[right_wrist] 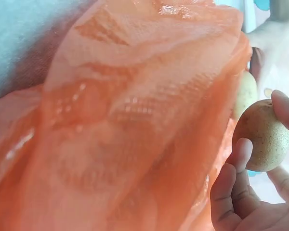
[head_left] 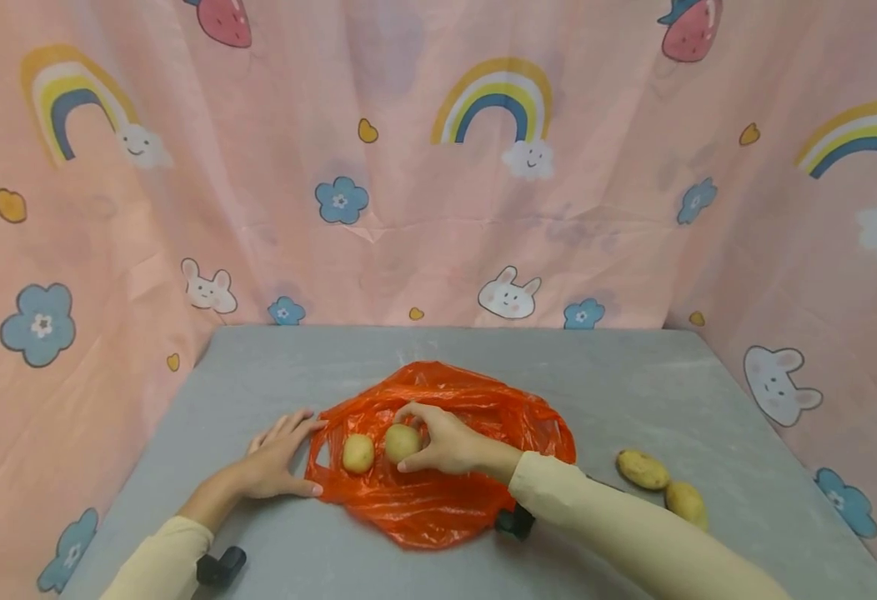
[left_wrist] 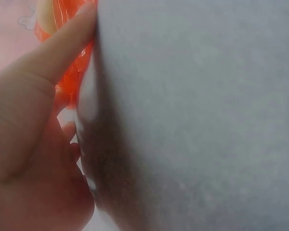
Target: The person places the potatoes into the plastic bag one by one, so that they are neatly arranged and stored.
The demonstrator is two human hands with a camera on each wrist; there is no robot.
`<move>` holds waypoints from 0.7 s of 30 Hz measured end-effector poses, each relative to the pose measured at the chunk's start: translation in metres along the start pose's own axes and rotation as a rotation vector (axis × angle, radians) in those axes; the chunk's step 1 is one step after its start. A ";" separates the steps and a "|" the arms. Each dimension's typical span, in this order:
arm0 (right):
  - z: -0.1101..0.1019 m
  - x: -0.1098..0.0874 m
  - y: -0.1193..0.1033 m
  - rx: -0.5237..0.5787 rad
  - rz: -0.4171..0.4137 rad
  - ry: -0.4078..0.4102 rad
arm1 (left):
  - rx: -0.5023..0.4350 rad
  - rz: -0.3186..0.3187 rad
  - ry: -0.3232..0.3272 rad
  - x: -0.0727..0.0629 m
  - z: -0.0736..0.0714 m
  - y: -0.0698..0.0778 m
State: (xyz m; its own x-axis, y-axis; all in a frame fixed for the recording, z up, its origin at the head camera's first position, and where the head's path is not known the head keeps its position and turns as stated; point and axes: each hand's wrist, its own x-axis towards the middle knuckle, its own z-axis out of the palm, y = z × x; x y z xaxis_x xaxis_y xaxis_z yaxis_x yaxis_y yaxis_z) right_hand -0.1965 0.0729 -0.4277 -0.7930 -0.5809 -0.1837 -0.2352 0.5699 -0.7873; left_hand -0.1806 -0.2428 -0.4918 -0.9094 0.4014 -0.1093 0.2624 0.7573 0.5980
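A red plastic bag lies spread on the grey table, and one potato rests on its left part. Beside that potato, my right hand holds a second potato between thumb and fingers. The right wrist view shows the held potato gripped from its sides, with the bag filling much of that view. At the bag's left edge, my left hand rests with fingers and thumb spread, the tips touching the plastic. In the left wrist view the thumb lies against the bag.
Two more potatoes, one oblong and one rounder, lie on the table to the right, near the right sleeve. A pink patterned curtain stands behind and along both sides of the grey table.
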 end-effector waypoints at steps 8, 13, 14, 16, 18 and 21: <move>0.009 0.010 0.000 -0.005 -0.004 -0.016 | 0.011 0.003 -0.009 -0.003 -0.005 0.006; 0.011 0.013 0.000 -0.014 0.024 -0.013 | 0.004 0.019 -0.007 -0.002 -0.003 0.002; 0.011 0.013 0.000 -0.018 0.029 -0.011 | 0.003 0.012 -0.009 -0.002 -0.002 0.001; 0.012 0.015 0.001 -0.026 0.036 -0.011 | 0.007 0.000 -0.013 -0.001 -0.002 0.001; 0.013 0.017 0.002 -0.034 0.037 -0.018 | 0.008 -0.009 -0.012 0.000 -0.001 0.000; 0.014 0.020 0.003 -0.043 0.038 -0.028 | 0.010 -0.014 -0.011 0.002 -0.001 -0.001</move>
State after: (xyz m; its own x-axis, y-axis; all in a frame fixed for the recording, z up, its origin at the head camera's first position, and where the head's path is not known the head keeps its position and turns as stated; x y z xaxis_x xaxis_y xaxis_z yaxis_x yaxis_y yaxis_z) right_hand -0.2049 0.0543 -0.4420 -0.7857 -0.5744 -0.2295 -0.2300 0.6157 -0.7536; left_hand -0.1829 -0.2432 -0.4923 -0.9094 0.3961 -0.1266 0.2526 0.7680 0.5885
